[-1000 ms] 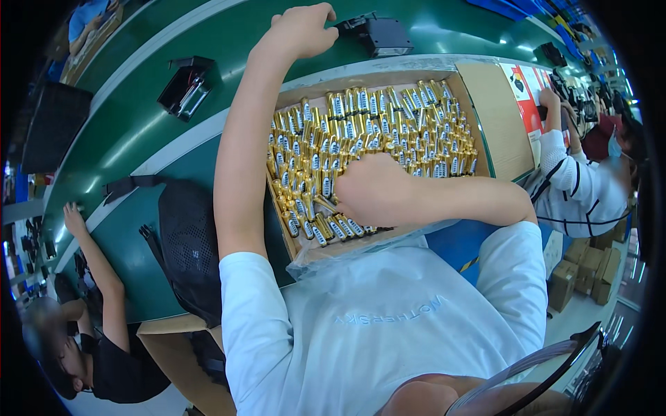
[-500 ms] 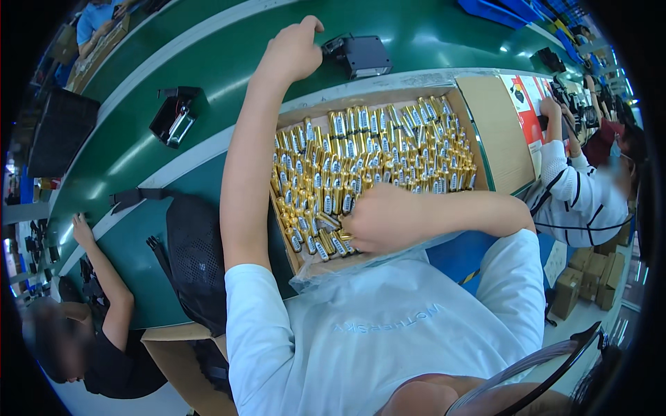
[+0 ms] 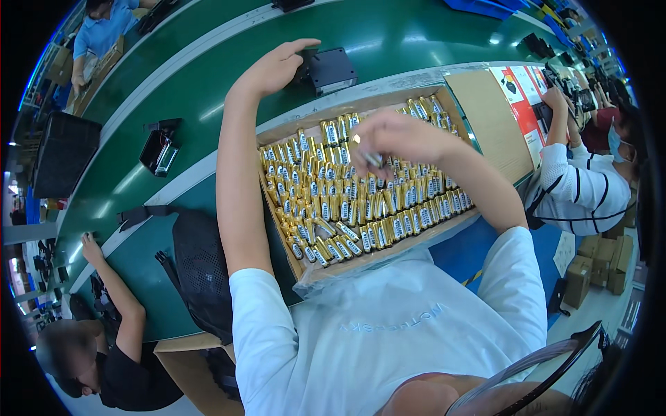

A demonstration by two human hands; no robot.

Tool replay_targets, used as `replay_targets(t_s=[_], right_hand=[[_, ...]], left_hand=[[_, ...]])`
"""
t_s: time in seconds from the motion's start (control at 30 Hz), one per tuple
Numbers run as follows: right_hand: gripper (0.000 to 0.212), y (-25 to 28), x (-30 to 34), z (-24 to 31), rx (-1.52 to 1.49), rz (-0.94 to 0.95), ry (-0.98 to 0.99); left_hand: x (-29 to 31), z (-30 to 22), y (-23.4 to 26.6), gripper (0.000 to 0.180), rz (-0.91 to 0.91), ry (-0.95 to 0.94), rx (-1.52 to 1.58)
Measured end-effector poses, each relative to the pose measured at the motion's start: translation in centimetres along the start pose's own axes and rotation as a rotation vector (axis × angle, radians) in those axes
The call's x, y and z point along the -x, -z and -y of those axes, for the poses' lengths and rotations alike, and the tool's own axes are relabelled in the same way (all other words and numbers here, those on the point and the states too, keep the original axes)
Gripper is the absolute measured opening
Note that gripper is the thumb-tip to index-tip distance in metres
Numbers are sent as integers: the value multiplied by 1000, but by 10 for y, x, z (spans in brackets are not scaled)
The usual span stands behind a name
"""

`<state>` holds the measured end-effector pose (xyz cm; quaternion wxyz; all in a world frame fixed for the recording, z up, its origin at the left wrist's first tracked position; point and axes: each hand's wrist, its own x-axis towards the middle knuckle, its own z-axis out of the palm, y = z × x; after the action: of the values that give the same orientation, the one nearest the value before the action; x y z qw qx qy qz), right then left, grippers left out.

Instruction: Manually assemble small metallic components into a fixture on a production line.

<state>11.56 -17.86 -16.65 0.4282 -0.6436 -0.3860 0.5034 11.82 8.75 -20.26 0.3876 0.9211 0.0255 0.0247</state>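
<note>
A cardboard box (image 3: 272,223) in front of me holds rows of gold-coloured batteries (image 3: 326,188) with pale labels and dark ends. Over its middle hangs my right hand (image 3: 397,139), its fingers closed on batteries; a gold end and a dark, shiny one show, though blur hides how many. My left hand (image 3: 272,69) reaches past the box onto the green belt, index finger stretched out. It is beside a black box-shaped device (image 3: 330,71), and I cannot tell whether the fingers touch it. Another black device (image 3: 161,149), with its hollow side showing, lies further left.
A black mesh bag (image 3: 201,267) lies left of the box, above an open carton (image 3: 184,367). One person in black (image 3: 128,367) sits at left, another in a striped top (image 3: 583,191) at right. A cardboard flap (image 3: 479,114) extends from the box's right side.
My right hand has lifted from the near batteries and moved up and away from me with batteries in it. Both black devices have shifted left in view; my left index finger has straightened.
</note>
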Motion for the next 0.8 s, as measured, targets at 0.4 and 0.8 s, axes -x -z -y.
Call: replay_targets(t_s=[0.4,0.8], right_hand=[[27,18,-26,-2,856,-462,-113],[29,29,-20,-16,1166,-510,-345]], left_hand=[[13,5,24,35,-137,-38,-687],[28,23,58,13,37,79,-98]])
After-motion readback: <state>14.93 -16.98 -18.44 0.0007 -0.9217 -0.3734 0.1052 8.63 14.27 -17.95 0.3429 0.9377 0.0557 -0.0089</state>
